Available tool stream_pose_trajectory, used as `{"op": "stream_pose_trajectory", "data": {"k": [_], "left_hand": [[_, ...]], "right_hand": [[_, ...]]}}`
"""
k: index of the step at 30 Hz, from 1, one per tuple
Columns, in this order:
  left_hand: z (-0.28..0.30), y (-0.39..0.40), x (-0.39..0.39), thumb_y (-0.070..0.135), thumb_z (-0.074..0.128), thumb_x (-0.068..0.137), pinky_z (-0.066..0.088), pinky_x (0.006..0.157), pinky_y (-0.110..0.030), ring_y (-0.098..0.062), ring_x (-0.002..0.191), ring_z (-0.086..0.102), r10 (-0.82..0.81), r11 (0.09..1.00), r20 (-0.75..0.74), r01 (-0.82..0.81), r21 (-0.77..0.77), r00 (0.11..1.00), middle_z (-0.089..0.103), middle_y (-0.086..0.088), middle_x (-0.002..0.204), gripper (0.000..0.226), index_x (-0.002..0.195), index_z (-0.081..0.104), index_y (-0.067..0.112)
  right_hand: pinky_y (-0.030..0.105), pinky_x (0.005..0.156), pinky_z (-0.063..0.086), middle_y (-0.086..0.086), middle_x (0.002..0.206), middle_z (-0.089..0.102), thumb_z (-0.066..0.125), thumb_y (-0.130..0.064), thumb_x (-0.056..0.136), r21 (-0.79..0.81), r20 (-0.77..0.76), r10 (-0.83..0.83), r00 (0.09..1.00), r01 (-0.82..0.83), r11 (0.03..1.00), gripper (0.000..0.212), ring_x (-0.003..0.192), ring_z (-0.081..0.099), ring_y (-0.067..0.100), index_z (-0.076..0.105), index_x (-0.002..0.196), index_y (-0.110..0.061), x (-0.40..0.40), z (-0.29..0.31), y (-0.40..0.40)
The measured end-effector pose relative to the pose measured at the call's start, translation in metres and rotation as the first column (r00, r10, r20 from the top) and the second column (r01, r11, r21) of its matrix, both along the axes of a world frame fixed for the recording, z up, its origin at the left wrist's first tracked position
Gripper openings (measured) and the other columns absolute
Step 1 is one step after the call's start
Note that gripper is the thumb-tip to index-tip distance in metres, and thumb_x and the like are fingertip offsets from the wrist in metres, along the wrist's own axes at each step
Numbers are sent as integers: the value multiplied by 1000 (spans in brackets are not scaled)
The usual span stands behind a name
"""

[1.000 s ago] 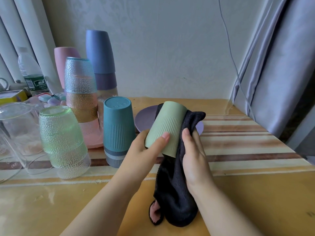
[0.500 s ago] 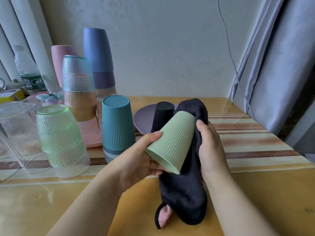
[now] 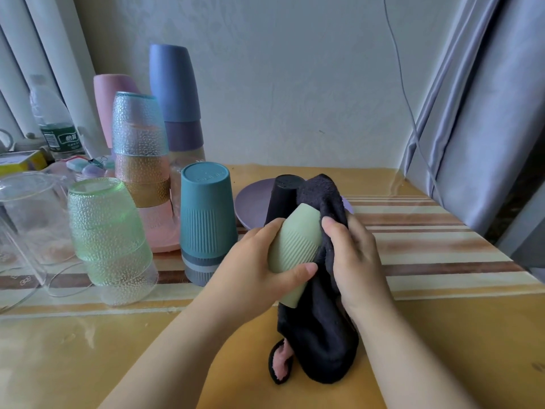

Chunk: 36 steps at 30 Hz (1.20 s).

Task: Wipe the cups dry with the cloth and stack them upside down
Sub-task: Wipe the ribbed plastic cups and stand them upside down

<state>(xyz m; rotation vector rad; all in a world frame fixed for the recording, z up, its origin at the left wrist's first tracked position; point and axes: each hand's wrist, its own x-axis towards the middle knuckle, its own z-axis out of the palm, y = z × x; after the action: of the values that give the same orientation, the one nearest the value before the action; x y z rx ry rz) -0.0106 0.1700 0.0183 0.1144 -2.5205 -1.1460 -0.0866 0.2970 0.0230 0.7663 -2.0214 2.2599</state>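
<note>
The left hand (image 3: 259,261) is gripping the pale green ribbed cup (image 3: 295,246) around its body, thumb lying across the near side and fingers curling over the far side, holding it clear of the table (image 3: 118,349) with its closed base pointing up and away. The right hand (image 3: 354,255) is closing on the dark cloth (image 3: 321,335) and pressing it against the right side of the cup; the cloth is draping over the cup's upper end and hanging down to the table surface, where a pink underside is showing at its lowest corner. Directly behind the cup, a black cup (image 3: 283,199) is standing upside down on a purple plate (image 3: 253,202). To the left of the hands, a teal ribbed cup (image 3: 206,216) is sitting inverted on top of a stack of similar cups, of which only the grey rims are showing. Further left, a stack of green dimpled glasses (image 3: 106,231) is standing upside down, leaning slightly. Behind these, a stack of clear and amber dimpled glasses (image 3: 141,149) is resting on a pink plate (image 3: 162,234), with a tall blue and purple cup stack (image 3: 175,95) and a pink cup (image 3: 107,98) near the wall. A clear jug (image 3: 26,216) and a plastic bottle (image 3: 53,122) are occupying the far left edge.
</note>
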Motion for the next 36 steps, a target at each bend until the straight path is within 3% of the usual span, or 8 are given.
{"op": "stream_pose_trajectory", "data": {"k": [4, 10, 15, 19, 24, 28, 31, 36], "left_hand": [[5, -7, 5, 60, 72, 66, 56, 86, -30, -4, 102, 63, -141, 968, 44, 128, 214, 989, 67, 15, 110, 72, 130, 54, 34], [4, 3, 7, 32, 69, 77, 54, 72, -20, -9, 95, 70, -253, 752, -59, 235, 616, 966, 74, 7, 104, 41, 118, 63, 25], [-5, 0, 1, 48, 68, 72, 50, 85, -37, -22, 102, 68, -223, 655, -66, 200, 728, 973, 72, -7, 112, 52, 115, 68, 19], [-7, 2, -1, 47, 69, 69, 51, 79, -31, -18, 94, 69, -205, 616, -87, 197, 762, 975, 74, -4, 104, 43, 105, 74, 23], [-1, 6, 0, 51, 73, 79, 53, 75, -22, -9, 96, 68, -97, 762, -59, 113, 637, 994, 73, 5, 105, 41, 115, 68, 33], [0, 15, 1, 66, 48, 87, 49, 91, -26, 1, 105, 57, 87, 962, -107, -56, 267, 990, 61, 19, 108, 51, 130, 53, 38], [-1, 14, 1, 86, 51, 62, 37, 96, -23, -3, 113, 42, 106, 994, -27, -106, 23, 994, 44, 20, 111, 90, 140, 39, 40], [-2, 10, 1, 75, 73, 53, 50, 92, -32, -1, 104, 53, 109, 982, -70, -96, 163, 992, 53, 19, 108, 86, 128, 49, 41]], "right_hand": [[22, 69, 48, -9, 73, 70, 51, -37, 76, -52, 98, 22, 995, -17, 999, 22, 74, 63, 5, 71, 72, -29, -2, 5, 3], [44, 94, 49, 4, 103, 72, 50, -44, 78, -198, 264, 56, 963, -3, 980, 40, 101, 66, 20, 71, 97, -16, -2, 6, 2], [48, 100, 45, -1, 112, 69, 50, -46, 80, -177, 243, 58, 968, -15, 984, 47, 108, 63, 17, 64, 116, -19, 7, 4, -5], [50, 100, 44, -1, 114, 68, 52, -47, 80, -174, 249, 67, 966, -24, 984, 45, 110, 62, 20, 64, 115, -22, 8, 5, -6], [47, 95, 49, -3, 104, 72, 55, -36, 91, -176, 238, 21, 971, 22, 984, 23, 100, 66, 16, 67, 105, -23, 6, 4, -3], [46, 94, 50, -4, 101, 72, 57, -34, 91, -196, 207, -32, 978, 73, 978, 17, 99, 66, 16, 68, 101, -26, 5, 3, -2], [49, 94, 50, -3, 101, 72, 55, -29, 92, -200, 189, -53, 980, 92, 976, 15, 100, 66, 18, 67, 100, -25, 6, 2, -3], [52, 94, 49, 1, 100, 73, 53, -29, 93, -217, 236, -2, 972, 54, 975, 18, 100, 66, 22, 71, 89, -31, 3, -3, -6]]}}
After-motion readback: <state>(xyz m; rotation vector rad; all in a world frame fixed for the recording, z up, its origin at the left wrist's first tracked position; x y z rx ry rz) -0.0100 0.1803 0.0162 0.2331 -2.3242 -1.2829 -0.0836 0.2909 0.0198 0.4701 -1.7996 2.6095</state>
